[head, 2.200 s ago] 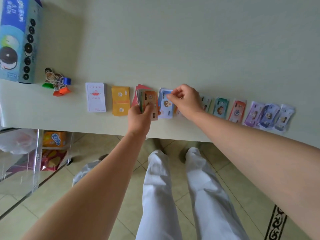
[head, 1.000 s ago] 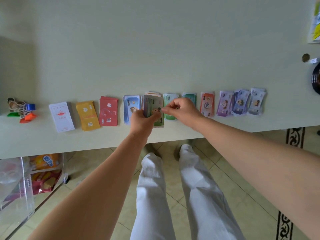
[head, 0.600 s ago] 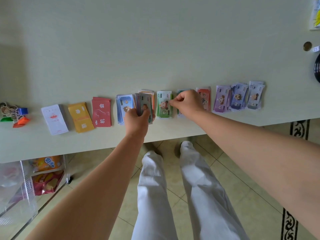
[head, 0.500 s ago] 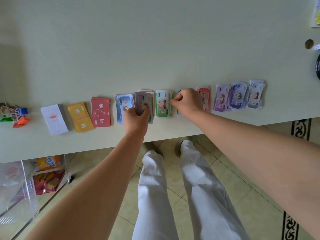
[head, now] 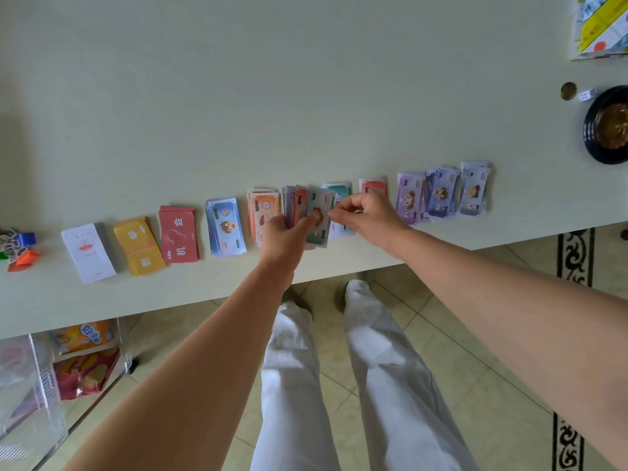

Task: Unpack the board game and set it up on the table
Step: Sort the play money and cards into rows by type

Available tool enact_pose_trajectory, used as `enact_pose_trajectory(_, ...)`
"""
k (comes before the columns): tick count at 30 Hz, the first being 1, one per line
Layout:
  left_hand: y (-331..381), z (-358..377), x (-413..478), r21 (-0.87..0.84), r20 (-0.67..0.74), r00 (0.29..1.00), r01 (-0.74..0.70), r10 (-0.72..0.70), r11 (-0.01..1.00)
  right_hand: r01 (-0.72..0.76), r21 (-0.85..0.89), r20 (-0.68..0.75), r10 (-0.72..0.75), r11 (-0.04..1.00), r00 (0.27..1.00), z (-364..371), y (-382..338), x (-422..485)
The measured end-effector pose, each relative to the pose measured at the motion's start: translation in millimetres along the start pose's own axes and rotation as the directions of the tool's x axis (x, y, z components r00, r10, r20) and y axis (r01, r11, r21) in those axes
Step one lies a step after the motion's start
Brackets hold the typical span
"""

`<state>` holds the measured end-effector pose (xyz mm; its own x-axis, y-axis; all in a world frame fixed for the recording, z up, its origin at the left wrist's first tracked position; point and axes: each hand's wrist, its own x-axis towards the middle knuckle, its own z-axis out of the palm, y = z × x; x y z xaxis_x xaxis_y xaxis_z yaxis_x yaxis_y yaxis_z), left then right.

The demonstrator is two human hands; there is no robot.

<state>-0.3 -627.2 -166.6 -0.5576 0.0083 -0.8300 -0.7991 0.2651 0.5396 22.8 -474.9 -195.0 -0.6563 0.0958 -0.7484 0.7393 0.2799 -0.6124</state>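
Table: the pale green top (head: 306, 96) fills the upper half of the frame, and its near edge runs across the middle.
Game board: it lies in the upper right corner (head: 601, 25), and only part of it shows.
Sorted row: it runs along the near edge. From the left of the frame come the token figures (head: 18, 248), white deck (head: 89, 251), yellow cards (head: 138, 245), red cards (head: 178, 234), blue notes (head: 225, 226) and orange notes (head: 263, 207). Right of the hands lie the teal notes (head: 339, 192), red notes (head: 373, 186) and purple piles (head: 441, 195).
Held notes: a fanned bundle of mixed play money (head: 299, 207) sits at the centre of the frame, just above the row, between the orange and teal piles.
Left hand: it grips the bundle (head: 283, 236) from below, with the thumb laid across the faces.
Right hand: its thumb and forefinger (head: 368, 215) are closed together at the right edge of the fan. They appear to pinch the front note, though blur hides the exact contact.
Front note: a grey-green note (head: 319, 217), the nearest leaf of the fan.
Handling: the notes look like thin paper. They are probably very light and limp, slide easily over one another, and crease or tear if tugged.
Where to hold: a short edge or corner suits a light pinch, so one leaf peels off sideways. The other hand should clamp the bottom of the fan so the neighbouring notes stay put.
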Motion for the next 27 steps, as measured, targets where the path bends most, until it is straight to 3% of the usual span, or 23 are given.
enact_pose_trajectory(6, -4, 4, 6, 0.063, -0.191, 0.981, -0.020, 0.031, 0.998, -0.049, -0.154, -0.098, 0.034, 0.987, 0.995, -17, 9, 13)
enact_pose_trajectory(13, -6, 11, 8, 0.139, -0.168, 0.985, -0.007, 0.030, 0.990, -0.073, -0.381, -0.267, -0.034, 0.922, 0.963, -12, 15, 24)
enact_pose_trajectory(16, -2, 19, 5, 0.135, -0.144, 0.989, -0.001, 0.021, 0.991, -0.030, -0.206, -0.230, -0.018, 0.978, 0.973, -13, 14, 18)
enact_pose_trajectory(19, 3, 29, 2, 0.133, -0.111, 0.994, -0.002, 0.017, 0.991, -0.008, 0.072, -0.064, 0.012, 0.997, 0.998, -20, 10, 2)
enact_pose_trajectory(22, 8, 41, -1, 0.131, -0.037, 0.999, -0.002, 0.007, 0.991, -0.021, 0.109, 0.016, 0.020, 0.994, 1.000, -30, 16, -7)
enact_pose_trajectory(27, 16, 58, -7, 0.129, 0.045, 0.999, 0.001, -0.007, 0.992, -0.084, 0.204, -0.002, 0.086, 0.975, 0.996, -55, 23, -14)
